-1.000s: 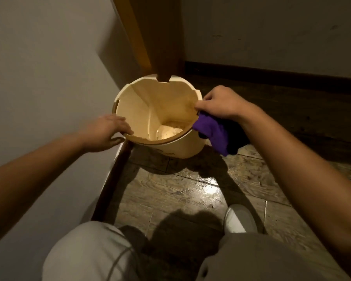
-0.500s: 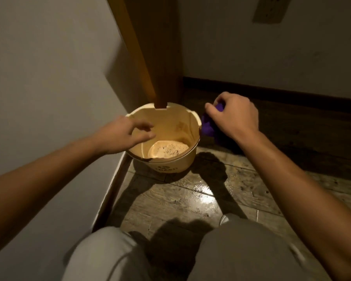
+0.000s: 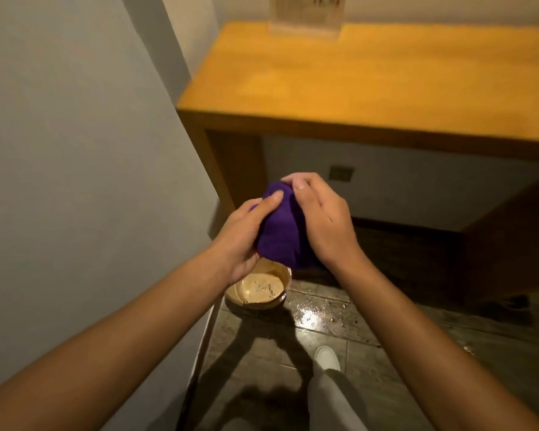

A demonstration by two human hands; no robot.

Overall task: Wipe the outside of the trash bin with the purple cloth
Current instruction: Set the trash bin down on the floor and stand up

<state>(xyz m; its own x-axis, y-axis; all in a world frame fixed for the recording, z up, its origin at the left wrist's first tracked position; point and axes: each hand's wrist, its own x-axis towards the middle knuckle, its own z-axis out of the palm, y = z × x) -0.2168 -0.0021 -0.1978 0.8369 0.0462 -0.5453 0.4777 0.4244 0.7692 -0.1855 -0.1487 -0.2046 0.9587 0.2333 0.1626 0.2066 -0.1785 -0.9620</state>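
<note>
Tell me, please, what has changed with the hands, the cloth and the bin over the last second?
Both hands have come up off the trash bin: the left hand let go of its rim and took hold of the purple cloth, which the right hand lifted from the bin's side. The bin stays upright on the floor by the wall, below the wooden table.
</note>
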